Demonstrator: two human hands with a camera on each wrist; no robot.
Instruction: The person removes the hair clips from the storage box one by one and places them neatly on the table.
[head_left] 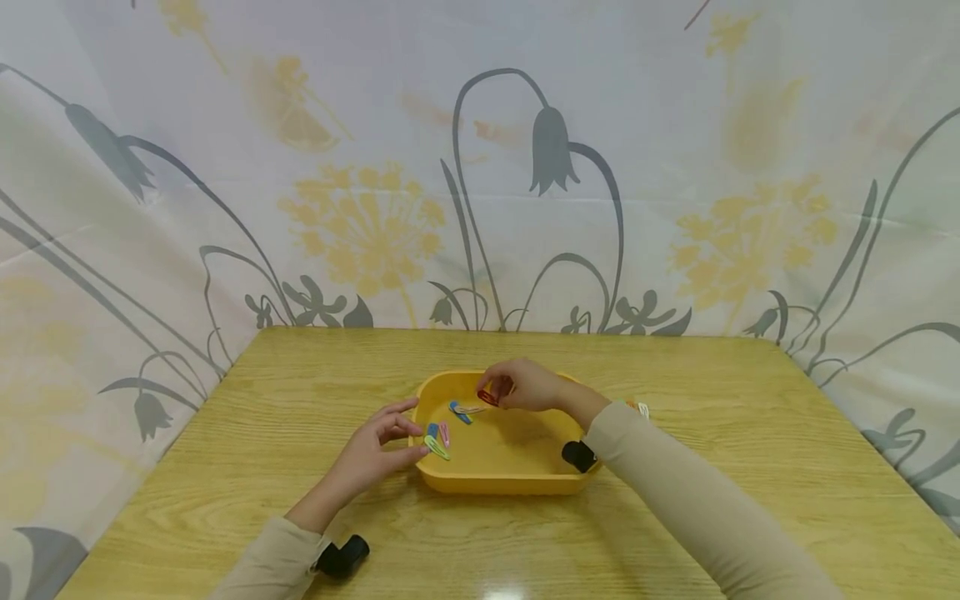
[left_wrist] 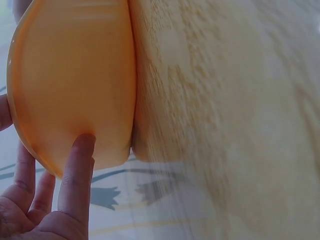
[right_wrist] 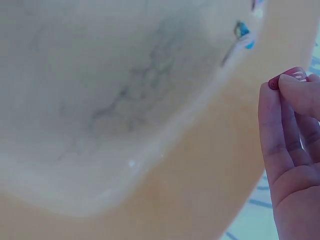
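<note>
A yellow plastic basin point(head_left: 498, 483) stands on the wooden table. My left hand point(head_left: 380, 446) holds it at the left rim; in the left wrist view the thumb point(left_wrist: 80, 175) presses the outer wall while other fingers reach the rim. Above the basin's far side, my right hand point(head_left: 525, 385) pinches a red snap hair clip point(right_wrist: 295, 75) between thumb and fingertips. Inside lie a blue hair clip point(head_left: 462, 413) crossed by a beige one point(head_left: 471, 410). Near the left wall are a green clip point(head_left: 437, 448), a pink clip point(head_left: 444, 433) and another blue clip point(head_left: 432, 430).
On the table point(head_left: 712, 417) to the right of the basin, white and orange hair clips point(head_left: 642, 409) show partly behind the right sleeve point(head_left: 690, 492). A flower-patterned curtain point(head_left: 495, 208) hangs behind the table. Black wrist devices point(head_left: 342, 558) are worn on both arms.
</note>
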